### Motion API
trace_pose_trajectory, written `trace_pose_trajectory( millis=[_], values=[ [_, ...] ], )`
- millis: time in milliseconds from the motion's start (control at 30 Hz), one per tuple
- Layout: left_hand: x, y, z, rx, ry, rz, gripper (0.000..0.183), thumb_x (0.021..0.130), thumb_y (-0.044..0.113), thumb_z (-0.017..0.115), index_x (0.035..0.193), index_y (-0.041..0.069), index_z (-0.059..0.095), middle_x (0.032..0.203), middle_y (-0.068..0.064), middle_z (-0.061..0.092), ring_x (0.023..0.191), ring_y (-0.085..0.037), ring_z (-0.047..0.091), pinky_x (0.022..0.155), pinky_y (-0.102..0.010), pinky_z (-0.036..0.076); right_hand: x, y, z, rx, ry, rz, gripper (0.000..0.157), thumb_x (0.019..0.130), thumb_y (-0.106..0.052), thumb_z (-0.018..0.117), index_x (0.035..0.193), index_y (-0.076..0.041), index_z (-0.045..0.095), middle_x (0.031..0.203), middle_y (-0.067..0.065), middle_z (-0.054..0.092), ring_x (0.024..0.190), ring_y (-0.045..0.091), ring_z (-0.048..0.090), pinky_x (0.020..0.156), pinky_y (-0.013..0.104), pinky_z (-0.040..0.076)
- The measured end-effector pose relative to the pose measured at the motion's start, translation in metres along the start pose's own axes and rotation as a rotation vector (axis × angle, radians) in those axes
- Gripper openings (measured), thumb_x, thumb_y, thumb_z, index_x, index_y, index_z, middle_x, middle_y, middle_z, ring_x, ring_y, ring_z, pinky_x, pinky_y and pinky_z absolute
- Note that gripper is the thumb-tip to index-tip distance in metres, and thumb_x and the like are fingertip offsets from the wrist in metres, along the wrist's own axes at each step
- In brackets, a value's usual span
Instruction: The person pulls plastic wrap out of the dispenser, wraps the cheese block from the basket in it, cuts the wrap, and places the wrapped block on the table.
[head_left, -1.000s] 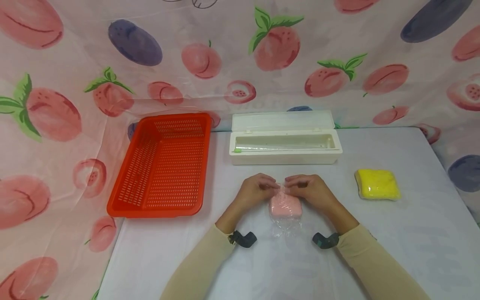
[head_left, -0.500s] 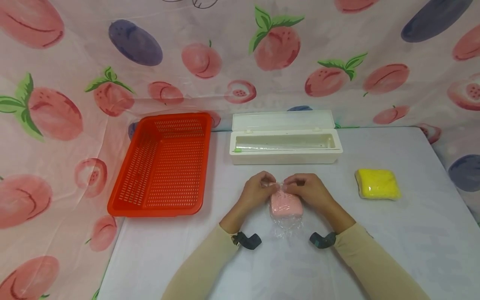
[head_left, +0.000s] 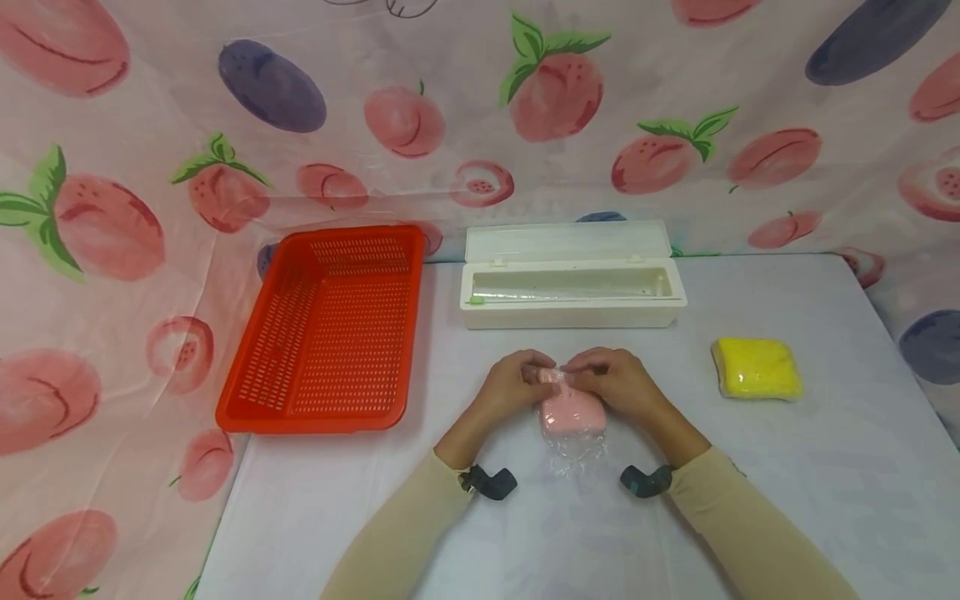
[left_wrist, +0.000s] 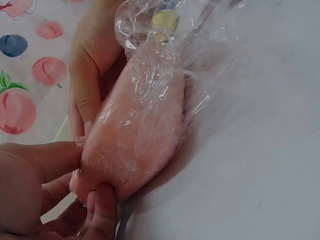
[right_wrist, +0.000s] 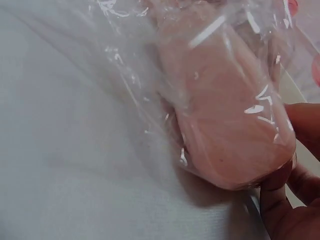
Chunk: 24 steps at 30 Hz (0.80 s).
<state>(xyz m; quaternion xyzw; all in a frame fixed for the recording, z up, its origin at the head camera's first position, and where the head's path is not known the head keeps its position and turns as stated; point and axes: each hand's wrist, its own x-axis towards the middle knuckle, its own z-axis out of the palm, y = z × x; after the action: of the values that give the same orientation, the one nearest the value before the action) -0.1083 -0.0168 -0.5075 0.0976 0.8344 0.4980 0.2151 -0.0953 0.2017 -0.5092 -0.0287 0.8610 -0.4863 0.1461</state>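
A pink block (head_left: 573,414) wrapped in clear cling film lies on the white tabletop in the head view, midway between both hands. My left hand (head_left: 510,385) pinches the film and the block's far left corner between thumb and fingers. At the far right corner, my right hand (head_left: 624,383) pinches it likewise. Loose, crinkled cling film (head_left: 576,454) spreads from the block's near side. Close up in the left wrist view, fingertips (left_wrist: 104,197) press into one end of the pink block (left_wrist: 135,125). Part of the right fingers is hidden behind the block (right_wrist: 230,110) in the right wrist view.
Behind the hands stands a long white cling film box (head_left: 573,317), its lid raised and a green slider (head_left: 477,300) at its left. To the left is a red perforated basket (head_left: 405,367). A yellow film-wrapped block (head_left: 757,368) lies at the right.
Both hands stay at the block's far edge and shift only slightly. Their fingers have worked the film there, and more pink now shows between the fingertips than a second ago.
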Motion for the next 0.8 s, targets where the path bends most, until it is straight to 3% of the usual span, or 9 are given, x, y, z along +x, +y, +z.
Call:
trace_pose_trajectory(
  millis=[133,300,533,800],
  values=[
    [-0.0002,-0.0018,0.0002,0.039,0.009,0.030,0.034,0.087,0.024,0.078,0.119,0.016,0.070,0.091,-0.001,0.065,0.079,-0.012,0.058,0.067,-0.024,0.047,-0.0009,0.0004,-0.0001,-0.026,0.003,-0.010,0.020,0.091,-0.022,0.075,0.111,-0.018,0.080,0.119,0.006,0.075,0.119,0.028,0.066,0.099,0.046,0.052],
    [-0.0018,-0.0002,-0.0026,0.069,-0.006,0.040,0.037,0.088,0.028,0.077,0.122,0.018,0.069,0.099,-0.001,0.063,0.084,-0.013,0.057,0.069,-0.025,0.048,-0.0014,0.0009,-0.0015,-0.008,0.003,-0.002,0.022,0.093,-0.027,0.074,0.113,-0.019,0.079,0.118,0.004,0.076,0.115,0.025,0.067,0.093,0.039,0.053],
    [-0.0014,-0.0029,-0.0044,0.109,-0.043,0.043,0.042,0.087,0.030,0.080,0.126,0.020,0.068,0.099,0.000,0.062,0.083,-0.012,0.058,0.068,-0.025,0.048,-0.0009,0.0018,0.0005,-0.012,0.005,-0.011,0.024,0.091,-0.026,0.077,0.114,-0.019,0.078,0.117,0.005,0.075,0.110,0.023,0.066,0.087,0.034,0.052],
    [0.0004,-0.0058,-0.0021,0.166,-0.028,0.078,0.040,0.087,0.027,0.079,0.124,0.018,0.068,0.093,-0.001,0.060,0.080,-0.012,0.054,0.066,-0.024,0.044,-0.0009,0.0008,0.0010,-0.045,0.017,-0.014,0.023,0.090,-0.024,0.078,0.112,-0.018,0.079,0.116,0.006,0.075,0.107,0.025,0.065,0.085,0.035,0.050]
  ],
)
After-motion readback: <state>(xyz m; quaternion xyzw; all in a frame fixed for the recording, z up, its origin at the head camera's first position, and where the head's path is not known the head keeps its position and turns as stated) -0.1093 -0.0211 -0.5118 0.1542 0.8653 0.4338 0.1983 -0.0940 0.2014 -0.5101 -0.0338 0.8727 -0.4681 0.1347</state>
